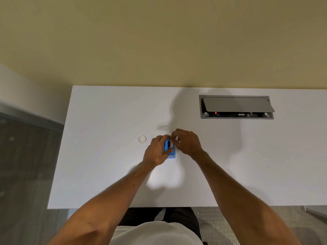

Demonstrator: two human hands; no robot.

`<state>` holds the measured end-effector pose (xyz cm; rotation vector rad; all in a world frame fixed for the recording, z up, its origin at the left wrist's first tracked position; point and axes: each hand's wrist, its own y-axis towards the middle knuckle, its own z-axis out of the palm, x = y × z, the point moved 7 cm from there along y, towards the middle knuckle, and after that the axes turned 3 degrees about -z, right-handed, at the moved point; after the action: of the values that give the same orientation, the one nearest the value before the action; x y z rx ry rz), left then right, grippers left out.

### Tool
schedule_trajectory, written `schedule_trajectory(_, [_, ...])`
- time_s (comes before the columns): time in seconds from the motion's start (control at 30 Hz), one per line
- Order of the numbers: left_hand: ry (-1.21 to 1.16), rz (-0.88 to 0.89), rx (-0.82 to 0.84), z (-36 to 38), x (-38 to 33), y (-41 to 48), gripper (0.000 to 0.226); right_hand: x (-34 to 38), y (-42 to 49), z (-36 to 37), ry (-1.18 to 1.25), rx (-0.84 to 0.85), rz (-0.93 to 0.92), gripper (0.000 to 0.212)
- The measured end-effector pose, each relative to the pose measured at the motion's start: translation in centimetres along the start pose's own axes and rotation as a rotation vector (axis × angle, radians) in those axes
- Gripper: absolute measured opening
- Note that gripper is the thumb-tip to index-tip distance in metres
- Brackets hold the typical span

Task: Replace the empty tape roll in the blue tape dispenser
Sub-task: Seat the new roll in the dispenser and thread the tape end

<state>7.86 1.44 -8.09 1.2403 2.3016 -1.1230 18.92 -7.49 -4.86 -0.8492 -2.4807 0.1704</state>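
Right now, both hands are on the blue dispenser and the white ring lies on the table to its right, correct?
Wrong side: the head view shows the white ring on the table left of the blue dispenser, not right. The left hand and right hand are both on it.

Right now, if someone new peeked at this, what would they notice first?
The blue tape dispenser in the middle of the white table jumps out first, with the left hand holding its side and the right hand pinching a small pale piece at its far end. A small white ring lies just left of the hands, and a grey box with a raised lid sits far right.
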Motion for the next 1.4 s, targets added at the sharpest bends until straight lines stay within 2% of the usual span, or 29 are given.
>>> schedule_trajectory(0.47, [-0.002, 0.011, -0.016, -0.1, 0.0, 0.1, 0.052, -0.5, -0.3, 0.8, 0.078, 0.033, -0.009, 0.029])
schedule_trajectory(0.63, [-0.036, 0.002, -0.018, 0.2, 0.2, -0.2, 0.055, -0.3, -0.1, 0.7, 0.071, 0.015, -0.016, 0.026])
schedule_trajectory(0.9, [-0.045, -0.045, -0.025, 0.1, 0.3, 0.0, 0.051, -0.1, -1.2, 0.9, 0.02, -0.054, -0.036, 0.035])
schedule_trajectory(1.4, [-0.022, -0.025, -0.024, 0.2, 0.2, -0.2, 0.047, -0.3, -1.8, 1.2, 0.049, -0.059, -0.045, 0.025])
